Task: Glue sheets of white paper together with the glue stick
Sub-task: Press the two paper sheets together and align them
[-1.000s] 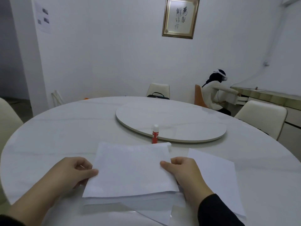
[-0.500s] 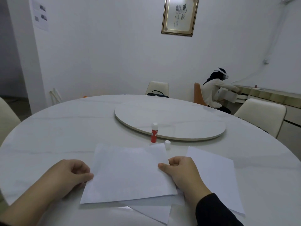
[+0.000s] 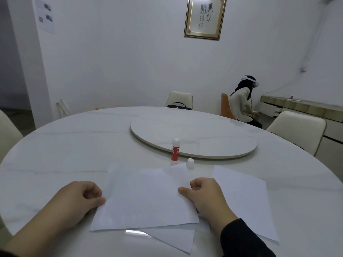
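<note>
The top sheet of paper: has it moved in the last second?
Yes. The top sheet, held by the left hand and right hand, has come toward the person, uncovering the white cap beside the standing glue stick.

Dim cool light, edges perhaps warped

A top sheet (image 3: 146, 197) is lying on the table (image 3: 74, 145), seemingly overlapping another sheet (image 3: 172, 240); a third sheet (image 3: 245, 197) is sitting right, the glue stick (image 3: 175, 150) and cap (image 3: 190, 163) behind them.

Black sleeve (image 3: 243, 240), right wrist
</note>
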### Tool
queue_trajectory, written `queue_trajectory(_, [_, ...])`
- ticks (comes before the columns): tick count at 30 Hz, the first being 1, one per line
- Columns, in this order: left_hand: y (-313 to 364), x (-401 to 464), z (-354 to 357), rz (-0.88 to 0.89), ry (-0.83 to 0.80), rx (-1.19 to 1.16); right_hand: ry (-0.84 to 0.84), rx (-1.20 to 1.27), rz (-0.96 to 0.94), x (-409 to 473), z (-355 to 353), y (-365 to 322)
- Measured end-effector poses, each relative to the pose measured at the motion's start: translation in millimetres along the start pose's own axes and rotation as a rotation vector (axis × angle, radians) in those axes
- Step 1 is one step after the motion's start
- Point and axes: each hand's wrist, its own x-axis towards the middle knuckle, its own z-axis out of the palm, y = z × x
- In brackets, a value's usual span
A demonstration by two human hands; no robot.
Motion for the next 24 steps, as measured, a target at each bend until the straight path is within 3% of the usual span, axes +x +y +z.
queue_trajectory(12, [-5.8, -2.6, 3.8, 0.042, 0.05, 0.049, 0.032, -0.145, -0.043, 0.0, 2.5, 0.8])
queue_trajectory(24, [-9.8, -10.9, 12.7, 0.205, 0.153, 0.153, 0.083, -0.229, -0.084, -5.7, 3.1, -1.6])
